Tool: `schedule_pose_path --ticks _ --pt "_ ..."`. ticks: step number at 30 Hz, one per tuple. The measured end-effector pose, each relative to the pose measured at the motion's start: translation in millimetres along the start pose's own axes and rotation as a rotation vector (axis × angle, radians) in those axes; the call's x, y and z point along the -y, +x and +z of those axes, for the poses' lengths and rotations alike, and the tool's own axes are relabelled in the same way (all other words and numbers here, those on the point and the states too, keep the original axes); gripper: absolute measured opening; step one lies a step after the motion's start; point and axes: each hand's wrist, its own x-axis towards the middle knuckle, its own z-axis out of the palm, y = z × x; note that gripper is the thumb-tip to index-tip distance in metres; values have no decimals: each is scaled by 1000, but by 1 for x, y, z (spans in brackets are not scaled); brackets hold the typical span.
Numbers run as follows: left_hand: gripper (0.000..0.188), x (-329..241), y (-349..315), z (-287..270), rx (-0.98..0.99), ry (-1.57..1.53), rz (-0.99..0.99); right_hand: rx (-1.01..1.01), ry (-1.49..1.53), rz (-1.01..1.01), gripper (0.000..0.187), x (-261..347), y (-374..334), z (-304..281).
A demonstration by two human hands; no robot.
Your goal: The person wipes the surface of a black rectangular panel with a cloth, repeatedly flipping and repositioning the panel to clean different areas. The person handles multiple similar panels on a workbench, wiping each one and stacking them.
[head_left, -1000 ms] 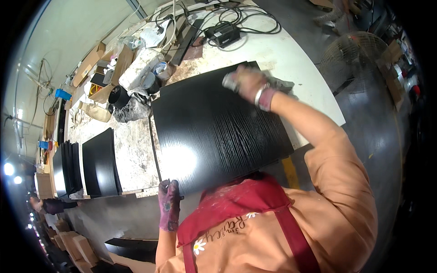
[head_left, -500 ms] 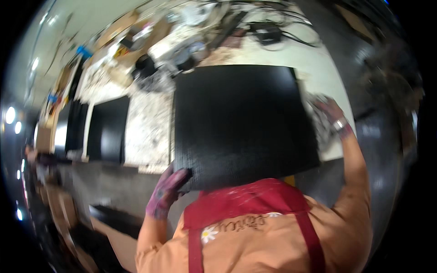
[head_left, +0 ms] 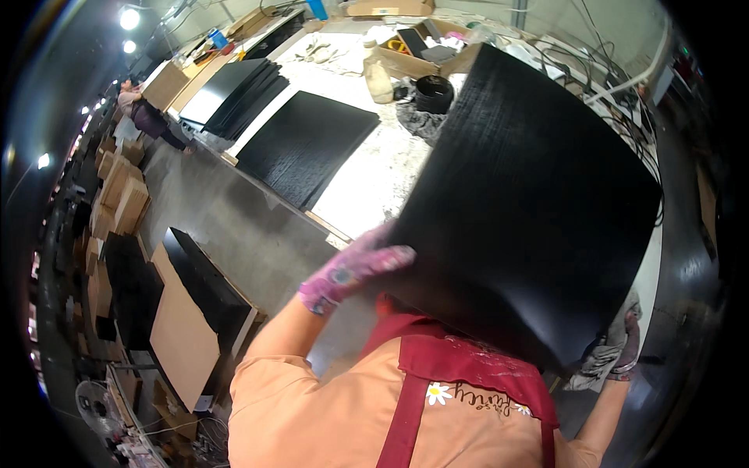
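- Large black wood-grain textured square panel (head_left: 530, 210): lifted, tilted above the pale workbench (head_left: 374, 179); a carrying step, by the look of it.
- Left hand (head_left: 355, 269), pink-stained glove: gripping the panel's left edge.
- Right hand (head_left: 620, 347), grey glove: clasping the lower right corner; a balanced grip is advisable next.

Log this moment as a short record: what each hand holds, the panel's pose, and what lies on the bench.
left hand: pink stained glove, gripping the left edge of the black panel
right hand: grey glove, at the panel's lower right corner
panel pose: lifted off the workbench, tilted
on bench: flat black panel, stack of black panels, black bucket
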Motion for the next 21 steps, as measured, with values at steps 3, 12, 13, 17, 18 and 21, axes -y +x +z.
schedule_pose_path --ticks 3,12,13,17,18,21 --pt "75 -13 3 -75 -184 106 202 20 -420 -62 48 -21 31 48" --pt "66 20 39 -374 -408 490 59 568 -232 385 14 -178 172 325" --pt "67 23 46 -405 -389 500 62 607 -226 395 18 -201 187 340" --pt "54 -7 83 -477 -355 846 -18 484 -428 200 26 -277 222 375" --pt "54 -26 88 -477 -298 900 -63 475 -471 235 26 -289 229 385" --pt "55 -28 116 -528 -360 924 -36 561 -575 237 27 -305 234 429"
